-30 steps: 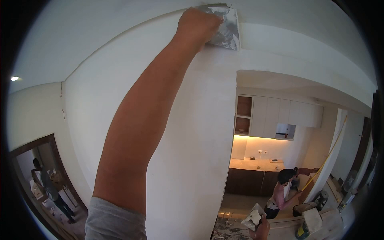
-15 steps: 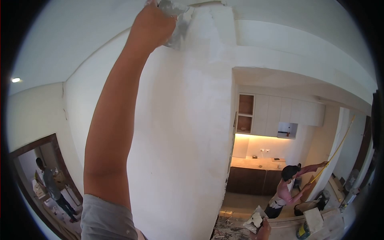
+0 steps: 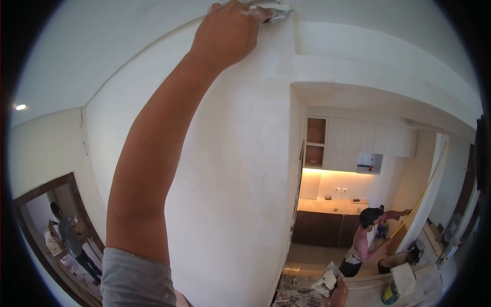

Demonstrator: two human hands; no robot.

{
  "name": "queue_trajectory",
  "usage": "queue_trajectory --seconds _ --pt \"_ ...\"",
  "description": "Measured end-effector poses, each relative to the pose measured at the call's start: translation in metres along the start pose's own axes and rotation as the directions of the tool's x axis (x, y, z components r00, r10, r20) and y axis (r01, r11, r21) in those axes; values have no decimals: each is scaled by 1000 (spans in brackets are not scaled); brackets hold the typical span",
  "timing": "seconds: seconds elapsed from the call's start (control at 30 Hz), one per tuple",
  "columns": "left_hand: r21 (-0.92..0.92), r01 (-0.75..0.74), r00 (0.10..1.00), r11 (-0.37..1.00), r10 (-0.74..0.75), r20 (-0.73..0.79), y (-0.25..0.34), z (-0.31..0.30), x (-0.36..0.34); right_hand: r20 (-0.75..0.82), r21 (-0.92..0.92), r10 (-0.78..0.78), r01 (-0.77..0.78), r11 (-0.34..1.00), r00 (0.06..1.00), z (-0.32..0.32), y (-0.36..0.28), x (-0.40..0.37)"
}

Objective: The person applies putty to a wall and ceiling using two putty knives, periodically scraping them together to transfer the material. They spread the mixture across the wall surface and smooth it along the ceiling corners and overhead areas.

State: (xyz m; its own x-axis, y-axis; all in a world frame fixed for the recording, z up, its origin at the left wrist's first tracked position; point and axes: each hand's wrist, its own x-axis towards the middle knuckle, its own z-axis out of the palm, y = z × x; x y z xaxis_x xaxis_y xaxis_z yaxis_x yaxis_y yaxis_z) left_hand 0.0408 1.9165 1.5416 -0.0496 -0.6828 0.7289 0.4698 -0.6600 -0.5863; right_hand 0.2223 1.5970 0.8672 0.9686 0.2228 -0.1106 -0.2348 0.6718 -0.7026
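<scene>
My left hand (image 3: 227,33) is raised at the top of the white wall (image 3: 225,179), its fingers closed round a putty knife. The knife's putty-smeared metal blade (image 3: 280,14) lies against the wall near the ceiling edge; its handle is hidden in my grip. Low in the view, my right hand (image 3: 337,295) is closed on a flat scraper-like plate (image 3: 333,267) that carries a lump of white putty (image 3: 326,280). Only part of this hand shows, and the plate's handle is hidden.
An opening beside the wall shows a kitchen with cabinets (image 3: 342,143). There a person (image 3: 365,238) holds a long yellow pole (image 3: 422,197). Rubble (image 3: 294,286) lies below, near a bucket (image 3: 389,294). Another person (image 3: 71,240) stands within a dark frame (image 3: 76,192) at left.
My left hand has moved right and the blade has swept along the top of the wall to near its corner. My right hand stays low with the putty.
</scene>
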Motion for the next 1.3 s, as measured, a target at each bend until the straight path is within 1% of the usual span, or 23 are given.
queue_trajectory --seconds 0.1,0.2,0.33,0.43,0.5,0.53,0.6,0.63,0.67,0.7,0.73,0.77,0.8,0.83,0.87,0.93,0.97,1.03,1.07,1.13,1.17,1.23,1.3 --pt "-55 65 996 996 -61 65 23 -10 -14 -50 -31 0 -1 1000 999 2 -14 -8" --pt "-134 15 998 991 -6 70 44 -28 -38 66 -3 -2 2 1000 998 -25 -14 -6" --pt "-234 -12 995 972 34 90 53 -54 -54 -50 -81 -22 18 997 999 -22 -29 -17" --pt "-389 249 965 887 -262 20 60 -82 -59 -83 -131 -38 27 991 996 -20 -46 -24" --pt "-473 516 849 714 -500 170 66 -111 -77 -69 -96 -22 15 995 997 21 -67 -48" --pt "-495 631 763 598 -594 254 66 -129 -92 -24 -144 -66 62 988 998 43 -67 -58" --pt "-634 771 530 66 -619 580 79 -149 -133 63 -237 -144 155 959 988 65 -69 -74" --pt "-621 772 444 -138 -582 681 91 -161 -149 363 -537 -457 584 609 812 47 -40 -55" --pt "-471 831 302 -296 -469 830 95 -170 -178 129 -397 -48 96 913 990 129 -89 -123" --pt "-350 829 178 -437 -386 905 105 -176 -207 252 -436 -42 152 887 967 150 -86 -138" --pt "-248 807 72 -535 -328 942 122 -184 -236 262 -495 56 85 864 963 166 -80 -148" --pt "-164 758 -7 -632 -259 966 135 -196 -255 256 -477 207 -64 877 944 188 -74 -158" --pt "-5 736 -159 -677 -180 971 148 -209 -275 385 -494 143 72 866 912 188 -44 -151" --pt "94 685 -207 -723 -69 976 159 -223 -303 462 -396 219 -21 918 860 204 -31 -159" --pt "184 672 -294 -717 -30 955 169 -237 -320 397 -534 358 -105 839 845 229 -34 -173" --pt "253 555 -321 -792 76 944 184 -264 -337 406 -436 561 -386 813 722 235 15 -163" --pt "298 616 -350 -730 85 933 188 -275 -348 421 -385 644 -517 765 639 236 40 -156" --pt "381 712 -411 -589 90 907 193 -296 -370 462 -382 675 -557 737 576 244 69 -152" --pt "415 766 -458 -490 37 888 190 -308 -382 483 -384 688 -575 723 542 249 81 -151" --pt "488 830 -526 -270 -88 846 179 -332 -403 460 -398 705 -584 708 541 251 99 -152" --pt "540 834 -550 -112 -105 828 174 -342 -408 447 -404 713 -589 700 541 255 106 -153" --pt "619 760 -601 199 -148 786 172 -369 -420 382 -479 725 -548 686 573 292 70 -181" --pt "646 763 -635 -30 -228 739 163 -396 -449 309 -484 739 -569 664 599 311 65 -194"
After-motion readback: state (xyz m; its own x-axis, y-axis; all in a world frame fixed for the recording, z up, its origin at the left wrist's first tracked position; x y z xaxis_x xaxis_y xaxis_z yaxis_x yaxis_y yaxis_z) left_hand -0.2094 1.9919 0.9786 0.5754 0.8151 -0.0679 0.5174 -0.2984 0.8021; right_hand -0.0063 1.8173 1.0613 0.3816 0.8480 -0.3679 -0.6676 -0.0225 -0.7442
